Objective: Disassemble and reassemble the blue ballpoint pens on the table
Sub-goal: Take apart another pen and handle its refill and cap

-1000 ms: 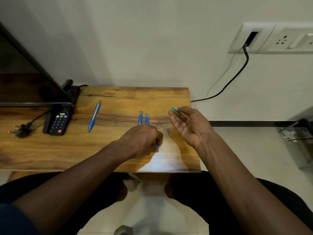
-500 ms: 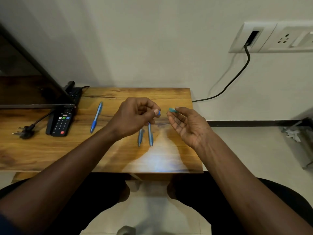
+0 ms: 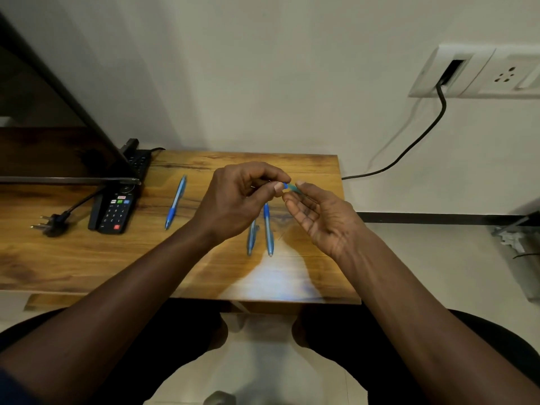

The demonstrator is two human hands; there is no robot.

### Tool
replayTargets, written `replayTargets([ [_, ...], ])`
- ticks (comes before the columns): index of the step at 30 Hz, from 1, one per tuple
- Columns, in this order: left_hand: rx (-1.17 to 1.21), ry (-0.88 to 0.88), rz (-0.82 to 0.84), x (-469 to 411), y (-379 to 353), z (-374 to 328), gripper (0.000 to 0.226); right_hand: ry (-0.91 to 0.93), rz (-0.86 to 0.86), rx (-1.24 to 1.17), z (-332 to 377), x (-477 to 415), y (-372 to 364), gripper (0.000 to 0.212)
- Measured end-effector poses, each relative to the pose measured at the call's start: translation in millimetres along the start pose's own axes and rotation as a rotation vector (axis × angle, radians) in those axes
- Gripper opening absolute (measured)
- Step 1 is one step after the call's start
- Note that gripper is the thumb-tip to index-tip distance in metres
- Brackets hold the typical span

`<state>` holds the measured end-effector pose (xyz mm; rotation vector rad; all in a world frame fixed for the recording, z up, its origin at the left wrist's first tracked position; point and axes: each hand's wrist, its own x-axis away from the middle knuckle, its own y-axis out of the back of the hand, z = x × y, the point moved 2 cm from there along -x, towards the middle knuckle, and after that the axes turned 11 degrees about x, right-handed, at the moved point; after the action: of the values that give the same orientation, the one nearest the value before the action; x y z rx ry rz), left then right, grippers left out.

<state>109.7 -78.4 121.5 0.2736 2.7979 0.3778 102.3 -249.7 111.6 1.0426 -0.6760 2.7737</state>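
- Slim blue plastic ballpoint pen: whole, lying flat left of centre, tip toward the lower edge.
- Left blue pen body and right blue pen body: flat, side by side at centre, upper ends hidden.
- Small blue plastic pen part and short teal plastic pen part: raised, meeting just above centre.

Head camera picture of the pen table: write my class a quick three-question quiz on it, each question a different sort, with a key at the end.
1. True or false: the remote control lies to the right of every pen on the table.
2. How many pens lie on the table? A one, B three, C five.
3. Missing word: the left hand pinches a small blue part and the right hand a teal part, both ____ the table.
Key: 1 false; 2 B; 3 above.
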Motion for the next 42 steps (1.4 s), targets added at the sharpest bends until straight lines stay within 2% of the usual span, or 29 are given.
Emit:
replayTargets([
  [12,-0.135,-0.108,-0.050,4,3,-8,0.017,-0.031,0.013,0.036,-2,3,-10,0.009],
  [27,-0.353,-0.295,0.003,5,4,-8,0.015,-0.024,-0.014,0.111,-3,5,-10,0.018],
  [31,-0.248,-0.236,0.000,6,1,-1,0.014,-0.028,-0.016,0.113,-3,6,-9,0.015],
  [37,0.293,0.038,-0.083,10,-12,8,0.015,-0.046,-0.008,0.064,-2,3,-7,0.011],
  [42,0.313,0.089,-0.112,9,-14,7,0.015,-0.044,-0.012,0.046,-3,2,-9,0.011],
])
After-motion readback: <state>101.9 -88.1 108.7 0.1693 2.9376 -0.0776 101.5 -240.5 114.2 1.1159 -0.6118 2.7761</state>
